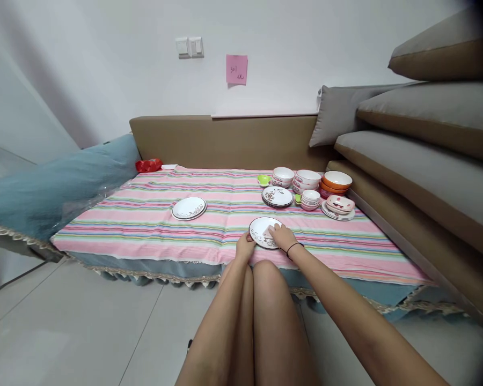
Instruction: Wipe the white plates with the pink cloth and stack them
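A white plate [258, 226] with a dark rim and a brown floral print is held just above the front part of the striped cloth. My left hand [245, 245] grips its left edge. On the plate's right side, my right hand [282, 236] presses a small pale cloth [268, 232] against the surface, fingers closed on it. To the left lies a short stack of similar plates [189, 207]. Behind the held plate sits another stack of dark-rimmed plates [277, 196].
Stacked bowls [308, 178], orange bowls [337, 180], small white bowls [310, 197] and a pink patterned dish [340, 203] on white plates stand at the right. A green dish [264, 180] is beside them. Piled cushions [422, 166] rise along the right; a red item [148, 165] lies far left.
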The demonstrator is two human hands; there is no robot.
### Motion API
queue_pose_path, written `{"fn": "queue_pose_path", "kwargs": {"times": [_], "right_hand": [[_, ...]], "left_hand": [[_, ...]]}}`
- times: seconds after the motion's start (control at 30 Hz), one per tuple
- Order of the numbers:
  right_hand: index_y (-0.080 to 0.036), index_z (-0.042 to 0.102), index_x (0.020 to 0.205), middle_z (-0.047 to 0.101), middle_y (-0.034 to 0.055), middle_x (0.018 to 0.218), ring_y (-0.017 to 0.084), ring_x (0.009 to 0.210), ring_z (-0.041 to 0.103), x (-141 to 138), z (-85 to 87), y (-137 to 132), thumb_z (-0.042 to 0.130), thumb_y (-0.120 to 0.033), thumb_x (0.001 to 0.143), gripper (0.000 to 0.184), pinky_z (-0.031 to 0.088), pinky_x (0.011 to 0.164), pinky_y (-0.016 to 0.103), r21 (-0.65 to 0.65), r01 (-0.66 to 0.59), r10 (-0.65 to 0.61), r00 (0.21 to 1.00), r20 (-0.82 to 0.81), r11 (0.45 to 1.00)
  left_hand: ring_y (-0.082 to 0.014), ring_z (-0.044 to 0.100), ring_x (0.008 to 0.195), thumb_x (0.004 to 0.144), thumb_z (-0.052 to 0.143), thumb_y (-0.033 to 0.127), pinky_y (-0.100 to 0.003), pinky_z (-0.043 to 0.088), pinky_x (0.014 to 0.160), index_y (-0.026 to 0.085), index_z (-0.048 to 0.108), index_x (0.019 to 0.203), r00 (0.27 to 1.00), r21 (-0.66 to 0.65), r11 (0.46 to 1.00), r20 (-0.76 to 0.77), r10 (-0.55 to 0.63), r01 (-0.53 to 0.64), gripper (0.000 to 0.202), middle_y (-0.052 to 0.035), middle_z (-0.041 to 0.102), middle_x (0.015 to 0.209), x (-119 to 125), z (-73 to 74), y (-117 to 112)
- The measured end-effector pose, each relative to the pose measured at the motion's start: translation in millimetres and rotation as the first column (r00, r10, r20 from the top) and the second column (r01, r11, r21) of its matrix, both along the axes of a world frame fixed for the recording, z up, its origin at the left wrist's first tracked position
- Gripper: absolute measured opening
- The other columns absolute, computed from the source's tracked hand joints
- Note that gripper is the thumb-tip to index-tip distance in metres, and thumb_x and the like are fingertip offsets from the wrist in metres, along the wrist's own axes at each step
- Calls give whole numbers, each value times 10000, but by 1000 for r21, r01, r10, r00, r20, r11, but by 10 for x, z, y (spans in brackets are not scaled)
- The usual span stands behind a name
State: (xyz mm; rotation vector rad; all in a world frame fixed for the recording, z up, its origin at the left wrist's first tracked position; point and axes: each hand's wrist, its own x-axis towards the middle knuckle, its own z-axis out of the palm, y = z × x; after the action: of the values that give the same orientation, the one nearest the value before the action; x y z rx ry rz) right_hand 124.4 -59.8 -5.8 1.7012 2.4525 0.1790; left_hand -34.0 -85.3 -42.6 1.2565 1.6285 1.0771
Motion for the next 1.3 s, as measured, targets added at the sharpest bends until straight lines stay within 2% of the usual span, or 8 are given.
{"fn": "queue_pose_path", "kwargs": {"times": [0.23, 0.47, 0.67, 0.83, 1.07, 1.3], "right_hand": [[-158, 522, 1246, 571, 92, 1196, 218, 1068, 568, -10, 9, -8, 523, -315, 936, 348, 490, 883, 415, 0, -19, 19, 1000, 14, 1000], [-159, 541, 1220, 581, 86, 1190, 209, 1043, 586, -8, 25, 53, 533, -314, 932, 327, 506, 870, 414, -32, -12, 14, 999, 37, 999], [-168, 520, 1256, 563, 96, 1229, 217, 1063, 581, 3, 41, 80, 526, -334, 935, 362, 501, 887, 428, -72, -1, 5, 999, 54, 997], [-176, 515, 1265, 560, 98, 1233, 218, 1069, 576, 8, 54, 71, 516, -342, 939, 366, 499, 889, 427, -92, 2, 4, 998, 61, 996], [-174, 521, 1259, 556, 101, 1239, 223, 1079, 569, 11, 77, 85, 520, -361, 935, 374, 492, 895, 431, -115, 2, 5, 998, 67, 993], [-169, 531, 1238, 566, 94, 1221, 208, 1035, 588, 68, 113, 179, 528, -363, 931, 363, 503, 875, 419, -184, -36, 48, 997, 62, 982]], "left_hand": [[-175, 670, 880, 664, 562, 0, -268, 490, 810, 160, 717, 1016, 1000, -6, 1000, 6, -30, 30, 415, -61, 751, 935, -115, -26, -3], [-166, 670, 830, 678, 596, 51, -274, 502, 789, 189, 660, 1156, 1000, -30, 1000, -23, 3, -3, 501, -21, 749, 847, -97, -81, 98], [-212, 670, 909, 730, 532, 69, -303, 474, 836, 138, 695, 1094, 995, -29, 999, -91, 30, -33, 405, -97, 746, 941, -53, -78, 79], [-211, 677, 908, 784, 511, 108, -302, 471, 830, 117, 710, 1047, 992, -41, 996, -109, 69, -73, 330, -128, 739, 972, -25, -59, 43], [-206, 674, 882, 765, 532, 106, -276, 467, 795, 131, 657, 1154, 991, -71, 992, -85, 102, -108, 409, -103, 743, 941, 44, -95, 89], [-178, 678, 793, 789, 538, 137, -257, 495, 726, 152, 599, 1237, 996, -97, 991, -1, 90, -90, 453, -65, 736, 849, 14, -131, 132]]}}
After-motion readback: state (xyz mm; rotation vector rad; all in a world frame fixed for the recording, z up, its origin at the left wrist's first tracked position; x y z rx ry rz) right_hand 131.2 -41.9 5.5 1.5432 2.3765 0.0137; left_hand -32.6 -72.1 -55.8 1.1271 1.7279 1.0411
